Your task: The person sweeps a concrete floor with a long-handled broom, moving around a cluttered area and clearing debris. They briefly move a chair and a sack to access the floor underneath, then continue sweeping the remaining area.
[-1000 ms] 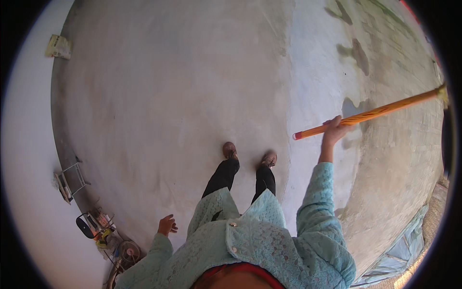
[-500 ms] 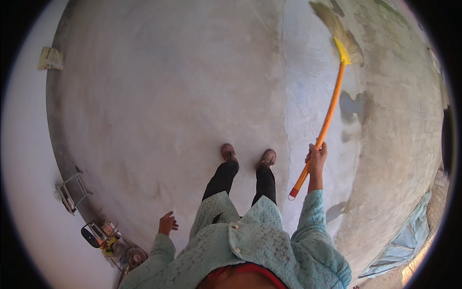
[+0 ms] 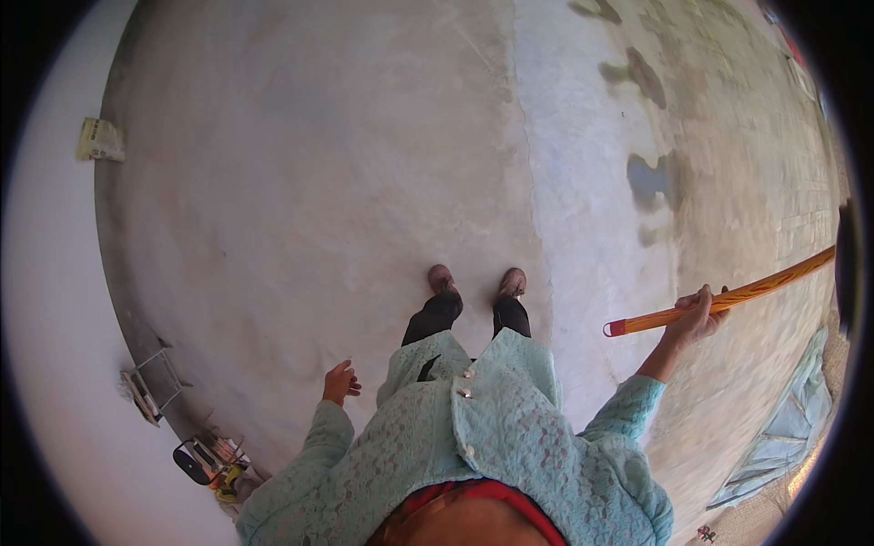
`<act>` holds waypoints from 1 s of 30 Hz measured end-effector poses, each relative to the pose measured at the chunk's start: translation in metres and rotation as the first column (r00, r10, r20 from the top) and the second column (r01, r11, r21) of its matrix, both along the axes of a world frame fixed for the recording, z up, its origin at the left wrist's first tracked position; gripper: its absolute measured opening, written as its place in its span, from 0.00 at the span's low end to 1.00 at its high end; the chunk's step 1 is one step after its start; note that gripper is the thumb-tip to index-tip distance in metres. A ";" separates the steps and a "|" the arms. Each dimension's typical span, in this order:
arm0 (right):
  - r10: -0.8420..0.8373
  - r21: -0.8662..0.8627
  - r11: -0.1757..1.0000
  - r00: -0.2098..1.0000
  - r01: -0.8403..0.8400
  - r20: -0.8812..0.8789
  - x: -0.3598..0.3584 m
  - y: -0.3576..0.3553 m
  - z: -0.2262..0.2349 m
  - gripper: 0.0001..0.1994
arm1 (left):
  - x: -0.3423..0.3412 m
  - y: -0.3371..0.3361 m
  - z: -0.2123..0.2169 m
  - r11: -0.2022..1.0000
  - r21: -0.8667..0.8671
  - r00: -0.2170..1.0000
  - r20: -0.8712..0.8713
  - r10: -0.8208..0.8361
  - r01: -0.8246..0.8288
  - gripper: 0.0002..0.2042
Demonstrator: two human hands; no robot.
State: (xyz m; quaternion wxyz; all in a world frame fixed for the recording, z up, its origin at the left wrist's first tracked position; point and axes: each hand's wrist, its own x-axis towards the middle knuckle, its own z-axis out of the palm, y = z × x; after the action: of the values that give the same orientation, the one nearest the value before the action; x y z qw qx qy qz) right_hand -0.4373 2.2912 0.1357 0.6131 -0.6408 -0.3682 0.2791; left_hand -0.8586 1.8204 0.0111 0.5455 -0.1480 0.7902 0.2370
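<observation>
My right hand [image 3: 696, 318] is wrapped round the orange handle of a broom [image 3: 774, 284], near its red-capped end with a small hanging loop. The handle points out to the right, and the bristle head is beyond the dark right rim of the view. On the other side, my left hand [image 3: 341, 382] hangs free beside my jacket, fingers apart and holding nothing. Below the broom lies the bare concrete floor [image 3: 364, 182].
Dark wet patches [image 3: 648, 182] mark the floor at right. Along the white wall at left are a packet [image 3: 102, 141], a small metal rack [image 3: 157, 387] and a chair-like frame with clutter [image 3: 214, 460]. A blue-green sheet [image 3: 783, 419] lies at lower right.
My right hand has swung the broom from pointing ahead to pointing far right, taking its yellow-collared head out of view. My left hand has shifted slightly up and right in the picture.
</observation>
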 end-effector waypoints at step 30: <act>-0.217 -0.584 0.489 0.558 -0.648 -0.801 -0.104 -0.146 -0.228 0.04 | -0.015 -0.040 -0.023 1.000 0.003 0.999 -0.036 0.001 0.000 0.22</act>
State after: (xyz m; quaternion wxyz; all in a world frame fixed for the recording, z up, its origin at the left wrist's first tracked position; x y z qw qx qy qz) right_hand -0.5415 2.1451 -0.0923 0.2660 -0.5911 0.0439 0.7602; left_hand -0.8739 1.7804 -0.0118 0.5313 -0.1431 0.7995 0.2409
